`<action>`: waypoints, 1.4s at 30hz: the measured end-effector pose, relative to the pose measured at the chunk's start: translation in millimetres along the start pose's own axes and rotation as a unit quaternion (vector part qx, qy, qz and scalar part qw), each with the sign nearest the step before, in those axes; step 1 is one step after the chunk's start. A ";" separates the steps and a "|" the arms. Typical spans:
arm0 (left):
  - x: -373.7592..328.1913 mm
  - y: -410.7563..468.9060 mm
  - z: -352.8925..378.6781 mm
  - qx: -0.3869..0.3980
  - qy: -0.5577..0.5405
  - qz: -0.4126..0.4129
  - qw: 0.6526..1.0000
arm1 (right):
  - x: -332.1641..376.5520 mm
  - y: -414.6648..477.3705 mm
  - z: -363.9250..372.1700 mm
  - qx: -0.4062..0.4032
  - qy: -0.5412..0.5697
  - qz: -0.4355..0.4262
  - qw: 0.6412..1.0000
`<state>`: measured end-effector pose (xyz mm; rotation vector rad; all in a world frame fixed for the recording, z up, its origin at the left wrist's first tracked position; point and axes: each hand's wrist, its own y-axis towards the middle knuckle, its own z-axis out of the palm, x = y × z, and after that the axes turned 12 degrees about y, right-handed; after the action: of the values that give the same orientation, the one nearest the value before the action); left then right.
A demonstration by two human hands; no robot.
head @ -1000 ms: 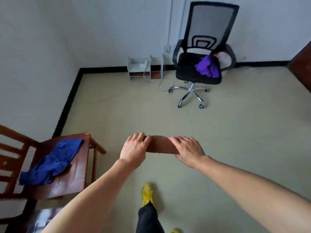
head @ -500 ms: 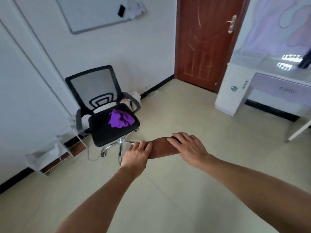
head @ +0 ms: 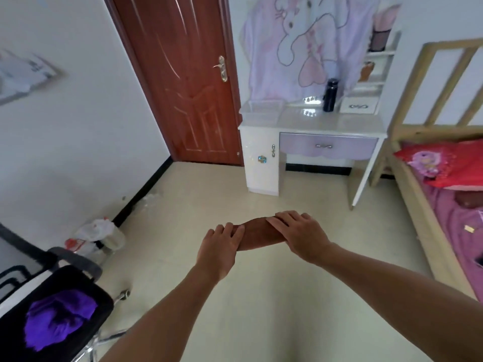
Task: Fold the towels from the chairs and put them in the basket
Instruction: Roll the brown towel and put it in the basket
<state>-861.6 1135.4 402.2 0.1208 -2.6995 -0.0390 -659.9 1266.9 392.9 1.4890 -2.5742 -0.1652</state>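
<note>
A folded brown towel [head: 257, 235] is held in the air in front of me, above the floor. My left hand [head: 220, 248] grips its left end and my right hand [head: 300, 235] lies over its right end, fingers closed on it. A crumpled purple towel [head: 57, 318] lies on the seat of the black office chair [head: 86, 286] at the bottom left. A clear plastic basket [head: 262, 111] stands on the left part of the white dressing table [head: 339, 124] ahead.
A brown door [head: 183, 82] is shut at the back. A black bottle [head: 329, 95] stands on the table. A wooden bed [head: 428, 194] with red pillows fills the right side. A white plastic bag [head: 96, 237] lies by the left wall. Open floor lies ahead.
My view has swung to the right, from the chairs to the door, dressing table and bed. Both hands still hold the folded brown towel the same way.
</note>
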 end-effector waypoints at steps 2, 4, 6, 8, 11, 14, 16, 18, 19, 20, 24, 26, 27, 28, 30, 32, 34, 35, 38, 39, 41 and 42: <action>2.7 50.9 -3.8 -0.007 0.002 0.001 1.000 | -39.1 27.8 -9.7 -0.004 -0.002 0.016 1.000; 7.7 89.8 -5.6 -0.016 -0.009 0.004 1.000 | -66.4 51.2 -17.1 -0.003 -0.002 0.026 1.000; 15.8 133.2 -4.7 -0.019 -0.006 0.012 1.000 | -95.2 77.7 -18.7 -0.005 -0.010 0.031 0.999; 21.6 170.6 -1.9 -0.024 -0.012 0.015 1.000 | -120.2 102.2 -14.3 -0.002 -0.016 0.038 0.999; 29.9 227.3 10.5 -0.029 -0.024 0.030 0.999 | -157.3 139.9 -5.2 -0.003 -0.007 0.049 0.999; 44.5 301.9 36.5 -0.036 -0.028 0.045 0.998 | -206.5 193.8 13.2 -0.007 -0.016 0.057 0.998; 57.8 356.5 45.9 -0.038 -0.037 0.047 0.997 | -241.2 236.3 18.4 -0.007 -0.017 0.070 0.997; 71.7 403.9 52.8 -0.046 -0.049 0.051 0.996 | -272.3 275.3 19.7 -0.015 -0.012 0.078 0.997; 82.0 430.5 54.5 -0.038 -0.056 0.055 0.996 | -287.4 299.5 17.8 -0.012 -0.011 0.083 0.996; 91.2 453.2 57.5 -0.043 -0.059 0.059 0.996 | -299.3 319.0 16.7 -0.017 -0.009 0.088 0.996; 122.8 547.4 62.9 -0.054 -0.051 0.065 0.995 | -349.9 390.1 13.9 -0.027 0.002 0.116 0.993; 129.0 587.6 68.3 -0.037 -0.048 0.080 0.995 | -378.7 414.9 21.2 -0.020 0.007 0.116 0.993; 130.1 607.7 73.4 -0.034 -0.050 0.080 0.995 | -394.8 428.6 23.8 -0.020 0.007 0.124 0.992; 130.5 624.8 77.5 -0.026 -0.061 0.085 0.994 | -408.9 441.3 27.2 -0.012 0.011 0.127 0.992; 131.0 646.6 77.3 -0.016 -0.067 0.081 0.994 | -428.8 459.4 32.1 -0.015 0.018 0.121 0.992; 127.0 720.2 108.9 -0.017 -0.072 0.049 0.996 | -494.2 511.2 56.5 -0.014 0.017 0.100 0.995; 134.9 739.0 104.4 0.001 -0.074 0.048 0.996 | -508.1 531.2 57.0 0.002 0.038 0.090 0.995; 134.5 754.8 112.4 0.000 -0.074 0.043 0.996 | -522.7 543.0 64.1 0.003 0.038 0.082 0.996; 142.1 827.8 122.0 0.002 -0.101 0.008 0.995 | -584.7 601.2 71.5 0.007 0.055 0.059 0.997; 145.9 848.7 123.3 0.011 -0.110 0.004 0.994 | -600.9 620.1 72.3 0.009 0.054 0.047 0.997; 150.3 887.1 131.2 0.020 -0.121 -0.026 0.992 | -636.7 661.2 76.2 0.014 0.056 0.019 0.998; 152.7 898.4 130.1 0.030 -0.136 -0.045 0.989 | -647.7 677.5 74.9 0.014 0.062 0.010 0.998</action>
<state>-1125.7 2017.2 391.0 0.2752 -2.9675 -0.0014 -932.5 2166.8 383.8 1.4338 -2.5028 -0.0344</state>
